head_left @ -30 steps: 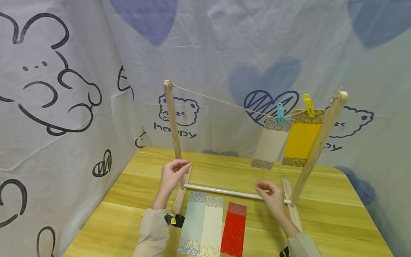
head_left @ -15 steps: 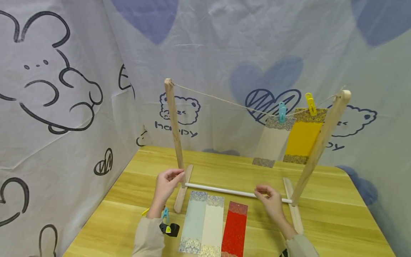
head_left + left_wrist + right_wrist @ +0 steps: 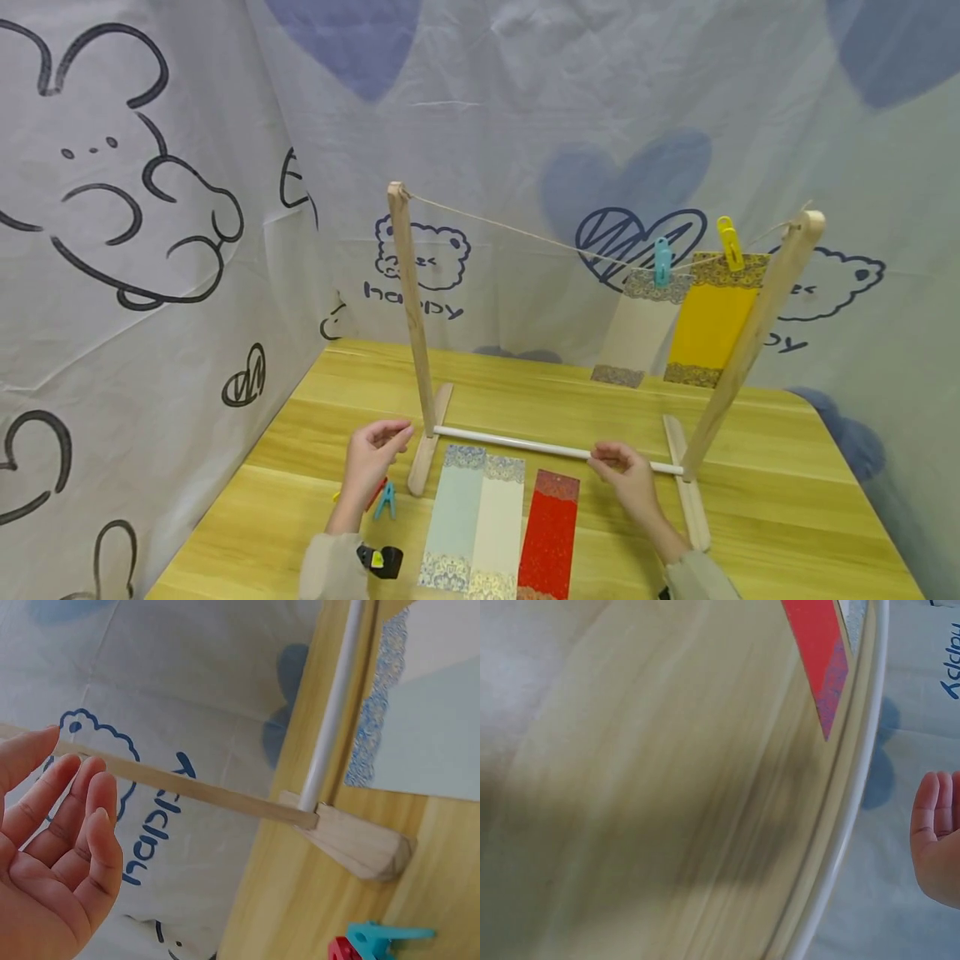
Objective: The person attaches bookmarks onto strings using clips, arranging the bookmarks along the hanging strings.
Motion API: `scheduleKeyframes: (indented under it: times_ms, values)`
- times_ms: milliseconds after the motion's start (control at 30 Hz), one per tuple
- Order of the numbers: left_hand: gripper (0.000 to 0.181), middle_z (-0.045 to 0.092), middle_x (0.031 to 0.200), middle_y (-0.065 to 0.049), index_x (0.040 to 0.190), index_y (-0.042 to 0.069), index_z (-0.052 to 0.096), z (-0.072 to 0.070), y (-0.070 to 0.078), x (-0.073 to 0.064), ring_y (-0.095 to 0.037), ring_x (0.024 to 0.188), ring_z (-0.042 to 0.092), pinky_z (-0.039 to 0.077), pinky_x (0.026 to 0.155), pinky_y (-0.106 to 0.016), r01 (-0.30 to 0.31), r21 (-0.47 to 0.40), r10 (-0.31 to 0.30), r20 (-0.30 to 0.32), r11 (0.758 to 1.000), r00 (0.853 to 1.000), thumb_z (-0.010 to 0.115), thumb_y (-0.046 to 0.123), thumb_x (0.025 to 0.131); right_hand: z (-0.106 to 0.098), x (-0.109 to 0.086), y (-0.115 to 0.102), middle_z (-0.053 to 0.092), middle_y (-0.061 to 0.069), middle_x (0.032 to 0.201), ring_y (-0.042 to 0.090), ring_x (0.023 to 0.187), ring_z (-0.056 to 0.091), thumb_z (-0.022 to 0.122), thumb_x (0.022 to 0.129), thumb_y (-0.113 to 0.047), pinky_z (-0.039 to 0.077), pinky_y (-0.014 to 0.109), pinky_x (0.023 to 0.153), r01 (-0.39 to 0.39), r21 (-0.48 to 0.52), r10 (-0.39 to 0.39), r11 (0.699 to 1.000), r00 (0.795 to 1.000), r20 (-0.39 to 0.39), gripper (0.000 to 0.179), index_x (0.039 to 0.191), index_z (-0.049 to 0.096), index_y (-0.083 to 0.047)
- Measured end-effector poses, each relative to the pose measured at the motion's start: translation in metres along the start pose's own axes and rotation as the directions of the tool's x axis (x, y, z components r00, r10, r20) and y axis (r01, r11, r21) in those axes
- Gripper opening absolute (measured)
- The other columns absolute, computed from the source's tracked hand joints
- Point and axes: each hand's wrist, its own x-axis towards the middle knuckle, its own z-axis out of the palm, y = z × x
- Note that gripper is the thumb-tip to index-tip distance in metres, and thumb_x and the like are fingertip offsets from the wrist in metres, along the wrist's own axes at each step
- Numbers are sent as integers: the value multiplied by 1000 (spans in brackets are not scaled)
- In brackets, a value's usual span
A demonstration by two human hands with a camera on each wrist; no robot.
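Observation:
A wooden rack stands on the table: a left post, a right post, a string between their tops and a white rod joining their feet. My left hand hovers just left of the left foot, fingers relaxed and holding nothing, as the left wrist view confirms. My right hand sits at the rod's right part with loosely curled fingers; in the right wrist view the hand is apart from the rod. Light blue, cream and red paper strips lie before the rod.
A cream strip hangs from the string by a teal peg, a yellow strip by a yellow peg. A loose teal peg lies near my left wrist beside a red one. Printed fabric walls the wooden table.
My left hand has come off the left post and dropped back toward me. My right hand has slid slightly left and nearer. The loose pegs by the left wrist have come into sight.

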Motion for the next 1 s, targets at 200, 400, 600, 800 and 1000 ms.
scheduleKeyframes:
  times_ms: [200,400,600,800,1000]
  values:
    - [23,64,81,-11,98,-4,64,-8,-14,-6,-17,66,57,46,55,-23,-19,52,20,-18,998,1000,67,12,81,4,-5,5,61,26,89,7,72,56,69,72,7,48,20,61,-1,-52,4,999,999,51,29,98,58,13]
    - [32,61,74,-6,105,-2,63,-15,-27,-10,-17,62,55,46,53,-26,-40,111,36,30,993,999,71,11,77,7,-8,10,59,25,90,13,70,56,72,68,6,48,22,63,-26,-56,31,998,995,93,38,102,57,13]
    - [53,56,66,-4,121,2,54,-23,-37,-13,-12,50,44,34,40,-19,-48,199,21,135,979,991,74,6,71,9,-10,9,54,19,89,12,65,49,75,66,2,43,20,48,-152,-103,167,983,974,156,51,113,53,8]
    - [78,45,63,0,135,9,40,-31,-44,-18,-11,53,39,31,45,-19,-58,361,-24,219,931,976,77,7,66,13,-12,11,51,16,83,8,58,39,76,64,3,33,15,45,-198,-143,223,970,957,185,61,118,49,10]
    - [83,41,53,0,139,13,34,-37,-51,-23,-9,45,34,28,42,-19,-32,429,-85,251,903,964,76,7,67,14,-16,16,48,11,77,11,57,38,78,62,1,31,17,45,-184,-222,235,957,944,232,67,121,46,10]
